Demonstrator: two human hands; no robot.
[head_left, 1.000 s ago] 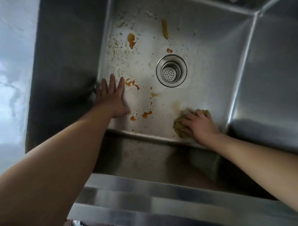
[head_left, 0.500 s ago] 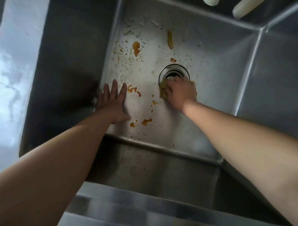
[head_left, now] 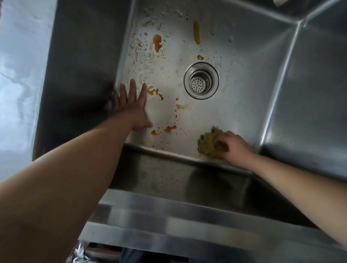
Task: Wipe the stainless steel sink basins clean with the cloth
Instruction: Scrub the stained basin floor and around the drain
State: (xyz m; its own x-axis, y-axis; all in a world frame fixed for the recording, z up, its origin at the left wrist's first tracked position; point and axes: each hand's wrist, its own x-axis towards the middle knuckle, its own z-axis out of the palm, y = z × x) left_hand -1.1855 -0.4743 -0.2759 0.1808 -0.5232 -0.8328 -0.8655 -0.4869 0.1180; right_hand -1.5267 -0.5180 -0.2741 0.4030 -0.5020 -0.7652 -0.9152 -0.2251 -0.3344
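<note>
I look down into a deep stainless steel sink basin (head_left: 244, 93) with a round drain strainer (head_left: 201, 80) in its floor. Orange-brown stains (head_left: 157, 43) and water drops dot the left half of the floor. My right hand (head_left: 234, 147) grips a crumpled yellow-green cloth (head_left: 208, 144) and presses it on the floor at the near right corner. My left hand (head_left: 134, 105) lies flat with straight fingers on the floor by the left wall, beside a stain (head_left: 155, 92).
The basin's steel walls rise on all sides; the near wall (head_left: 169, 174) and front rim (head_left: 169, 221) lie below my arms. A pale counter surface (head_left: 18, 84) runs along the left. A white object (head_left: 279, 2) shows at the top edge.
My right hand has drawn the cloth back from the drain to the near right corner. The left hand has stayed planted in place.
</note>
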